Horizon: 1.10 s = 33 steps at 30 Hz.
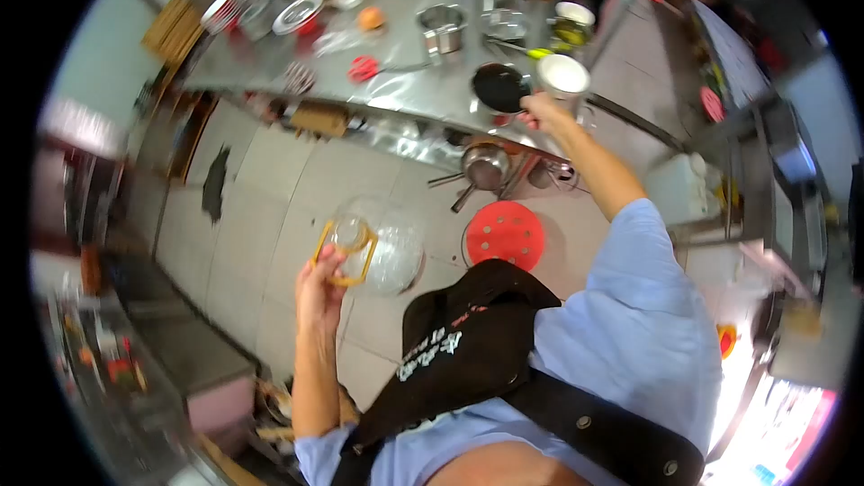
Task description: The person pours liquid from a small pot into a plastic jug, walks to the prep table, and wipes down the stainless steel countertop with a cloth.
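Two hazards apply: a slack grip by the left hand (pixel 321 281) could drop the clear jug (pixel 398 256) onto the floor (pixel 261 207); a knock from the right hand (pixel 542 112) could tip the white container (pixel 564 75). The left hand encircles the jug's yellow handle (pixel 370 256), jug to its right. The right hand's fingers curl at the dark bowl (pixel 499 87), near right edge; pinch unconfirmed.

Kitchen, steel counter (pixel 409 92) with bowls (pixel 300 14) and metal pot (pixel 442 30), saucepan (pixel 487 167) below, tiled floor (pixel 261 202).
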{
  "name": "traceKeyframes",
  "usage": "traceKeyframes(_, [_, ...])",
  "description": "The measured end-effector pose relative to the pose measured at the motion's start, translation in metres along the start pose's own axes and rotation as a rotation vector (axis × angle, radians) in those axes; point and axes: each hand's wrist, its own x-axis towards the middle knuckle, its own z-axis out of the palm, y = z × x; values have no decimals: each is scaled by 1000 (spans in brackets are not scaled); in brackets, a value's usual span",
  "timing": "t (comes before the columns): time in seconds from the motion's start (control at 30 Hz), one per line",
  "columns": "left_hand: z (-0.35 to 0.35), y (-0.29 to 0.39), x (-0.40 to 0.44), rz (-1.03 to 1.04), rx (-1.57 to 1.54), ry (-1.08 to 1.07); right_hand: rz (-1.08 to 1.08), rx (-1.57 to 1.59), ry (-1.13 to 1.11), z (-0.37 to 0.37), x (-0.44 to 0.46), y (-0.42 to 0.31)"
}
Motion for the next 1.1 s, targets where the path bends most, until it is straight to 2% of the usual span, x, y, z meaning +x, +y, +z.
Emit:
traceKeyframes(0.07, [5, -7, 10, -19, 16, -46, -53, 26, 8, -7, -18, 8])
traceKeyframes(0.23, [15, -29, 9, -108, 61, -193, 0, 45, -3, -42, -94, 47])
traceKeyframes(0.37, [25, -41, 21, -193, 133, -359, 130, 94, 88, -80, -172, 84])
traceKeyframes(0.43, [47, -50, 17, -235, 155, -419, 50, 76, 188, -101, -205, 113])
traceKeyframes(0.57, [67, -81, 30, -329, 247, -560, 127, 155, 337, -141, -283, 163])
traceKeyframes(0.67, [98, -103, 15, -394, 310, -621, 186, 114, 446, -185, -328, 220])
traceKeyframes(0.97, [195, -174, -56, -417, 467, -851, 191, 463, 758, -295, -466, 352])
traceKeyframes(1.1, [252, -224, -114, -450, 528, -867, 174, 455, 842, -346, -540, 380])
